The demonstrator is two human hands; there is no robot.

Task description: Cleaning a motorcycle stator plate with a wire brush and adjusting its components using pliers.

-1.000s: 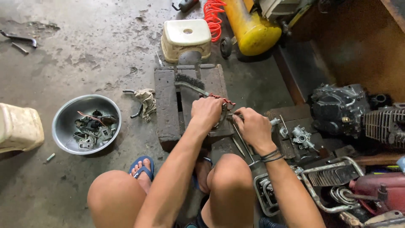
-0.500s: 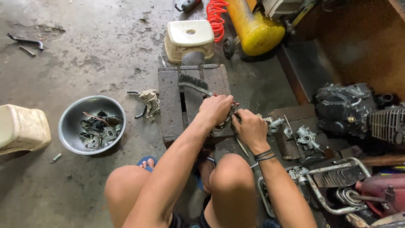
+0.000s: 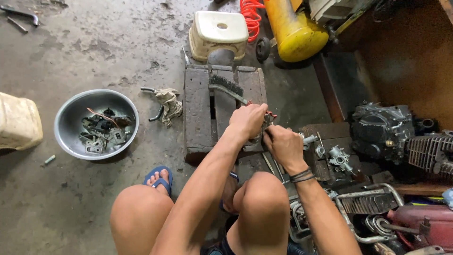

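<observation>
Metal part [image 3: 265, 126] between left hand [image 3: 247, 120], right hand [image 3: 282, 144].

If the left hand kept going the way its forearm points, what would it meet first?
Probably the wire brush lying on the grey wooden pallet, just beyond the left hand; depth is hard to judge.

Dull grey round metal bowl [image 3: 71, 118] of dark greasy parts, cream square plastic stool [image 3: 218, 29], bright yellow cylindrical air tank [image 3: 295, 30] with coiled orange-red hose [image 3: 250, 15], weathered grey slatted wooden block [image 3: 198, 108], blue rubber flip-flop [image 3: 158, 177], stained grey concrete floor [image 3: 94, 47], black wristbands [image 3: 302, 175]
</observation>
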